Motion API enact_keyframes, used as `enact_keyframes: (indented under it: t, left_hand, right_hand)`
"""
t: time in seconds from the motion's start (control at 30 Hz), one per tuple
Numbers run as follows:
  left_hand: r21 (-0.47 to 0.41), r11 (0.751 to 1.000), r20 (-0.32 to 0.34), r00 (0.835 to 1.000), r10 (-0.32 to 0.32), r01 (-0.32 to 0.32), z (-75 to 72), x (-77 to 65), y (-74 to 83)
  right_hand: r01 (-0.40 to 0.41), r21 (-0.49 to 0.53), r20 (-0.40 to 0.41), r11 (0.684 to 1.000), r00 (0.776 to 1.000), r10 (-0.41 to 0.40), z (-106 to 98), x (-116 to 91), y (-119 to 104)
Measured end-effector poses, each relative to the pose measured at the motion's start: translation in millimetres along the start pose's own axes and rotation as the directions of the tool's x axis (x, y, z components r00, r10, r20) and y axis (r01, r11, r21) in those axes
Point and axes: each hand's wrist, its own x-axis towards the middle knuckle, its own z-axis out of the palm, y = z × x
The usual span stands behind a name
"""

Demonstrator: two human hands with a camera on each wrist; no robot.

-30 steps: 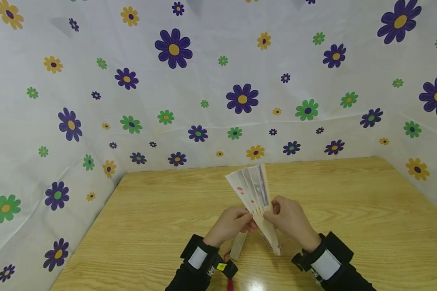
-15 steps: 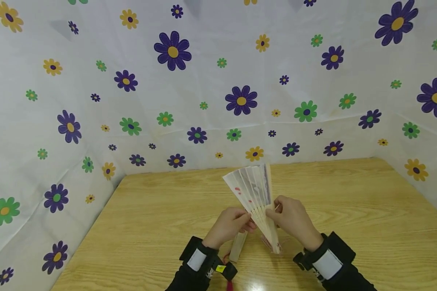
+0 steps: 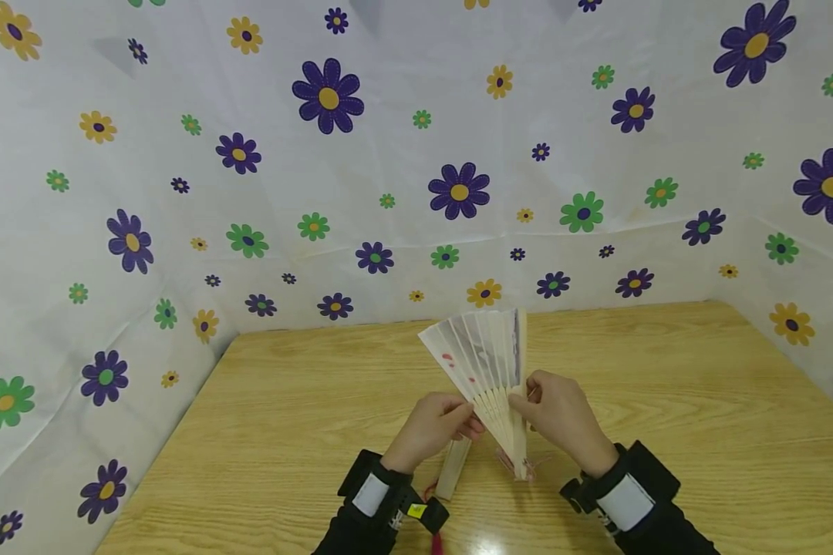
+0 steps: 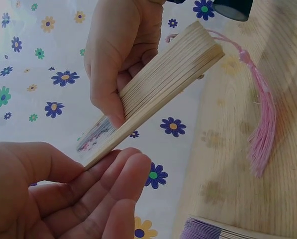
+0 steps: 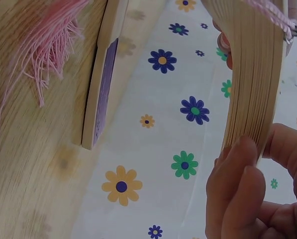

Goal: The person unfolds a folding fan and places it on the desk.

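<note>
A folding fan (image 3: 482, 354), partly spread, stands between the two hands in the head view, its white leaf up and its pivot end low over the table. My left hand (image 3: 426, 430) pinches the left outer stick between thumb and fingers. The right hand (image 3: 562, 420) grips the right-hand guard and sticks. In the left wrist view the bundled wooden ribs (image 4: 163, 74) run toward the pivot end, where a pink tassel (image 4: 262, 119) hangs. The right wrist view shows the ribs (image 5: 255, 74) between the right thumb and fingers.
A second, folded fan (image 3: 453, 470) lies on the wooden table (image 3: 284, 432) behind the left hand, with a red tassel (image 3: 436, 543) near it. Its purple leaf (image 5: 107, 84) shows in the right wrist view. A flower-print cloth (image 3: 389, 154) surrounds the table's back and sides.
The fan has spread wider, more of its pleats showing. Its left edge has shifted slightly left with the left hand, its right guard slightly right with the right hand.
</note>
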Motion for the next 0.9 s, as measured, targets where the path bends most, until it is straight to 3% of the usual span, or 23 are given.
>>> enact_keyframes:
  t: [0.9]
  left_hand:
    - [0.006,1.0,-0.057,0.998,-0.013,0.013,-2.7,-0.8,1.5]
  right_hand:
    - [-0.023,-0.037,-0.041,0.999,0.999,0.021,-8.8,2.1,4.0]
